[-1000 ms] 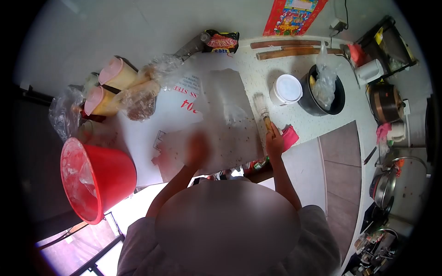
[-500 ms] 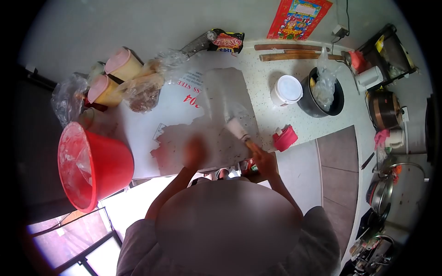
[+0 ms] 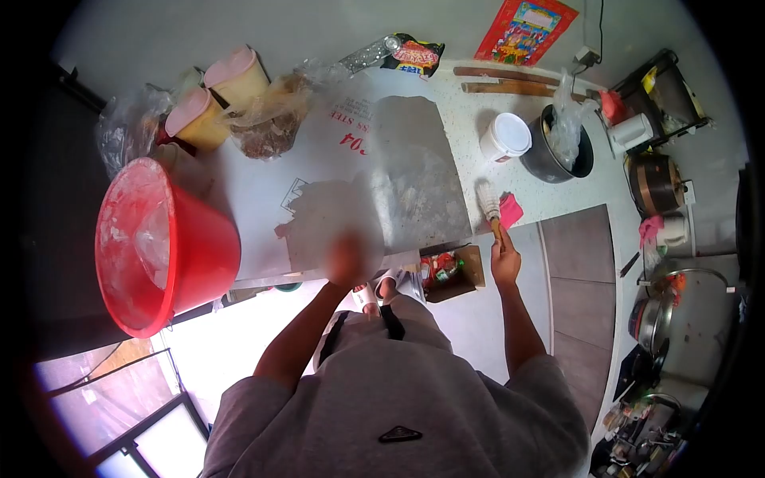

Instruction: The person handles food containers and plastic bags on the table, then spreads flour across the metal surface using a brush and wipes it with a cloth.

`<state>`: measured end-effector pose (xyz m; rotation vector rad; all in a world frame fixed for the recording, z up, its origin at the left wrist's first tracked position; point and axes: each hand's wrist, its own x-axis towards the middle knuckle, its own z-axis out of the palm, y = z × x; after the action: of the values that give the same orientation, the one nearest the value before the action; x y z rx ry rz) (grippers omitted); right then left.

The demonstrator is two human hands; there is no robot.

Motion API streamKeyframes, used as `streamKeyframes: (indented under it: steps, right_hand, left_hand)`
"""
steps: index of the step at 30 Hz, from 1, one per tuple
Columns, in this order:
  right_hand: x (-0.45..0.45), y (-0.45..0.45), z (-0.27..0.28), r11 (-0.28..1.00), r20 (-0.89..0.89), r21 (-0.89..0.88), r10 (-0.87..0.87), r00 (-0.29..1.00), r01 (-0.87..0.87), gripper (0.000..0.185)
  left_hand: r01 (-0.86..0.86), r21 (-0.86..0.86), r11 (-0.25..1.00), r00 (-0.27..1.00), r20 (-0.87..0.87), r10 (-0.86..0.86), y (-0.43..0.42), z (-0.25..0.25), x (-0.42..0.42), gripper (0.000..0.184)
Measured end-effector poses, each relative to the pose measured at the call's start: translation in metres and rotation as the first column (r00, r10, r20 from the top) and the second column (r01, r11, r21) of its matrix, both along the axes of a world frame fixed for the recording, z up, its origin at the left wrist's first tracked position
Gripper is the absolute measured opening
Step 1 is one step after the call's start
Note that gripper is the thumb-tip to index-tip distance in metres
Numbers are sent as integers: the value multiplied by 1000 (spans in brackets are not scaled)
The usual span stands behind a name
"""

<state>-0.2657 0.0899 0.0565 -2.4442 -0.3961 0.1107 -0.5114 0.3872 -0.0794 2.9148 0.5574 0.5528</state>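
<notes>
My right hand (image 3: pixel 505 260) grips the wooden handle of a brush (image 3: pixel 488 195) with whitish bristles. The brush is held off the right edge of the metal sheet (image 3: pixel 426 175), and its bristle end overlaps a pink cloth (image 3: pixel 511 209) in view. White film with red lettering covers the sheet's left part; the bare grey part carries pale smudges and specks. My left hand (image 3: pixel 347 259) is over the sheet's front edge. Its fingers are smeared by blur, so their pose cannot be made out.
A red bucket (image 3: pixel 203 247) stands left. Behind it are yellow containers with pink lids (image 3: pixel 235 78) and a bag of brown stuff (image 3: pixel 267 137). On the right are a white tub (image 3: pixel 508 137), a dark pot (image 3: pixel 586 163) and wooden sticks (image 3: pixel 510 89). A cardboard box (image 3: pixel 470 267) sits below the counter.
My right hand has carried the brush rightward, off the sheet toward the pink cloth. My left hand stays near the sheet's front. The camera view has tilted, showing more of my body and legs.
</notes>
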Motion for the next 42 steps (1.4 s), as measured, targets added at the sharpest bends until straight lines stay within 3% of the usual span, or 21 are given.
streamKeyframes:
  steps: [1,3,4,7,8,11,12,14,15,16,20,23,26,29,30,33,37,38,42]
  right_hand:
    - [-11,2,0,1000,-7,7,20,1000,-20,39]
    - [-33,2,-12,957,185,-81,288,940,-277,39]
    - [-42,1,-8,901,170,-129,431,886,-414,38]
    - [-42,-7,-13,975,16,-164,152,988,-147,41]
    - [-40,-6,-14,996,124,-80,48,991,-38,41]
    - [-46,3,-8,987,42,-86,139,989,-135,41]
    - [-51,6,2,955,71,-50,296,952,-293,40]
    - [-42,0,-14,966,93,-59,256,962,-252,40]
    - [-38,2,-12,970,103,-62,239,966,-233,40]
    - [-27,3,-8,994,66,-67,87,994,-83,41]
    - [18,9,1,984,-97,174,50,994,-33,42]
    - [63,24,-30,921,86,342,170,982,-189,41]
    - [94,35,-8,949,-259,168,304,917,-267,37]
    - [126,17,26,893,-469,115,434,769,-434,37]
    - [143,7,28,827,-459,111,534,710,-551,39]
    - [167,-18,60,805,-393,-66,522,757,-589,38]
    - [163,2,67,914,-226,-49,382,896,-402,36]
    - [159,10,49,922,-157,-9,381,911,-387,35]
    - [144,30,3,831,-185,-20,544,819,-556,36]
  left_hand:
    - [22,-64,998,1000,17,-21,0,5,-4,48]
    - [45,-144,988,999,32,-41,-2,15,-5,50]
    - [46,-163,986,999,25,-42,-6,19,-7,52]
    - [61,-157,986,995,86,-47,-13,25,-11,55]
    - [65,-142,988,991,124,-48,-12,27,-9,55]
    - [94,-25,995,976,199,-87,-16,23,-5,56]
    - [91,-25,996,974,208,-84,-19,25,0,56]
    - [84,-24,996,972,220,-76,-27,29,7,57]
    - [70,-101,992,980,190,-50,-31,31,11,56]
    - [50,-175,983,987,158,-22,-35,32,18,55]
    - [33,-438,899,995,-73,-72,-52,80,35,58]
    - [-5,-432,902,988,-144,-64,-70,75,51,59]
    - [-46,-480,876,994,-110,-8,-85,77,66,59]
    - [-128,-511,850,990,-113,81,-99,83,78,59]
    - [-135,-506,852,990,-103,96,-103,87,82,59]
    - [-154,-498,853,988,-72,136,-118,95,89,57]
    - [-201,-504,840,978,-50,204,-133,97,94,55]
    - [-216,-506,835,974,-51,221,-135,99,94,54]
    - [-236,-477,847,969,-51,242,-137,94,91,53]
